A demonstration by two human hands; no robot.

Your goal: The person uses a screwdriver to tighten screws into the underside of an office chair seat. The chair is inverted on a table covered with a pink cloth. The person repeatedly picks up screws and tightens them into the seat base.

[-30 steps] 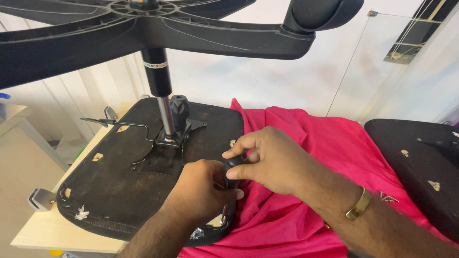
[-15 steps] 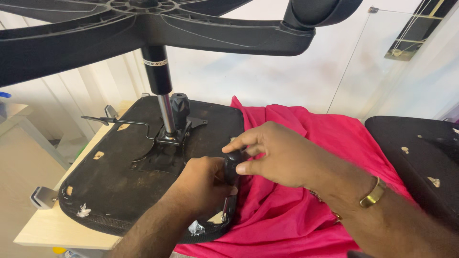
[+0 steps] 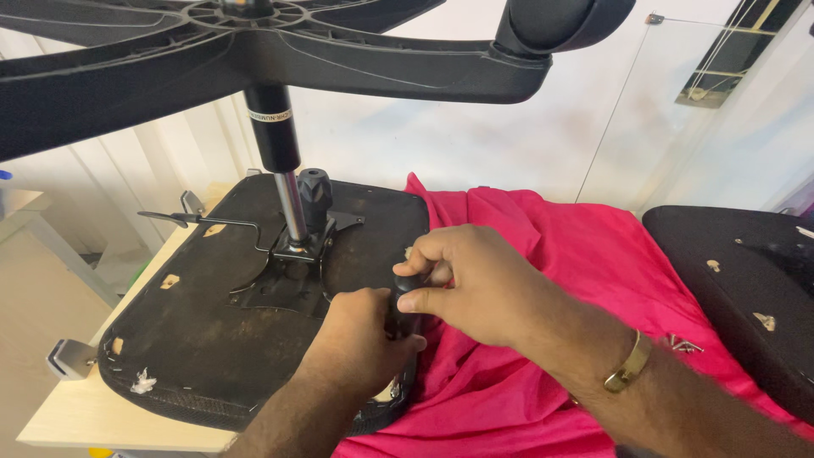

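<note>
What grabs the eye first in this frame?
The upturned office chair: its black star base fills the top, the gas cylinder dropping to the seat underside. At that seat's right edge, the left hand and right hand grip a dark handle, bright pink cloth beneath.

Matt, rough black fabric is shown on the upturned chair seat underside (image 3: 212,339); a polished metal gas-lift rod (image 3: 292,212), smooth black plastic star base (image 3: 254,59), soft crimson cloth (image 3: 543,271) and pale wooden tabletop (image 3: 93,416) are seen.
</note>
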